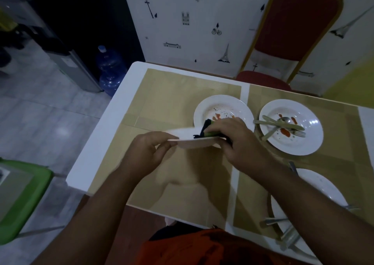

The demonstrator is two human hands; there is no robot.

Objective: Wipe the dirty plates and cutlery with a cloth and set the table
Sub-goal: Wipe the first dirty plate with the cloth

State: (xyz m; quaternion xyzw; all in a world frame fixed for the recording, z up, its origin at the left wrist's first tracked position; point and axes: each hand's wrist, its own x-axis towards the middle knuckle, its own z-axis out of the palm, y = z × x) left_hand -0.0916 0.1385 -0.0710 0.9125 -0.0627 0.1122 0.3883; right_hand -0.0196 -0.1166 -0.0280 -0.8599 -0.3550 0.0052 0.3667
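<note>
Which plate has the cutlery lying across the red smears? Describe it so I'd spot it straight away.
Start at the red chair at the table's far side. Just in front of it, on the tan placemats, sit two white plates side by side. It is the right one, the plate with cutlery: a fork, spoon and knife cross its red smears, while its left neighbour holds stains only.

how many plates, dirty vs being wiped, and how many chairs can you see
Plates with red smears lying on the table: 2, the left smeared plate and the right smeared plate, which carries cutlery
Held plate under the cloth: 1
Near plate, partly hidden by the arm: 1
Chairs: 2, the red chair and the green chair
Total: 6
</note>
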